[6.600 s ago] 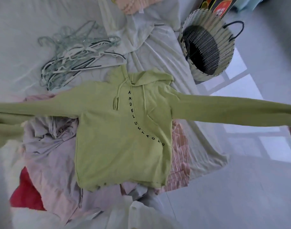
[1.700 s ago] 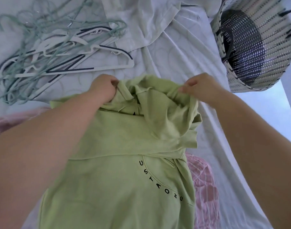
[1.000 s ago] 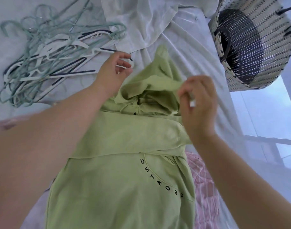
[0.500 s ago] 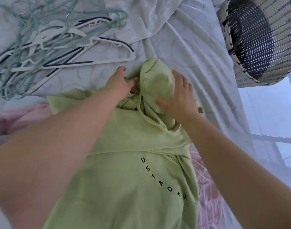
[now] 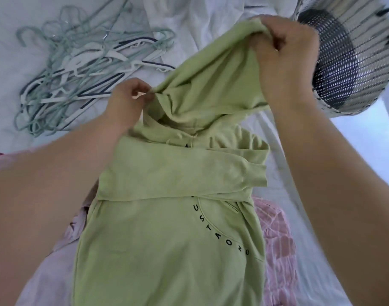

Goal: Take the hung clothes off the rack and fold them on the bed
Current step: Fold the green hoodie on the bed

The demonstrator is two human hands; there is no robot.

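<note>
Bed: white creased bed sheet [image 5: 10,69], soft and rumpled, spread under everything from 9 round to 3 o'clock.
Room: pale smooth floor [image 5: 365,140] past the bed's edge at 3 o'clock.
Garment: pale-green fleece hoodie [image 5: 167,250], matte and thick, lying front-up at the centre of the bed, on top of other clothes; black letters curving down the chest.
Axis: long way running from 6 o'clock (hem, out of view) to about 1 o'clock (hood).
Sleeves: folded across the chest as a flat horizontal band [image 5: 180,173], cuff end at 3 o'clock.
Basket: round woven basket, white strips over dark mesh [image 5: 363,29], tipped with its mouth facing the camera, at 2 o'clock.
Hangers: tangled pile of thin mint-green and white clothes hangers [image 5: 78,69], at 10 o'clock on the sheet.
Under-layer: pink checked cloth [image 5: 277,239] peeking out at 4 o'clock; paler pink cloth [image 5: 63,239] at 8 o'clock.
Hood: green hood [image 5: 211,80], lifted off the sheet and stretched taut between both hands.
Right hand [image 5: 286,54]: fingers curled round the bunched hood tip, at 1 o'clock.
Left hand [image 5: 127,102]: thumb and fingertips pinching the hood's edge, at 11 o'clock.
</note>
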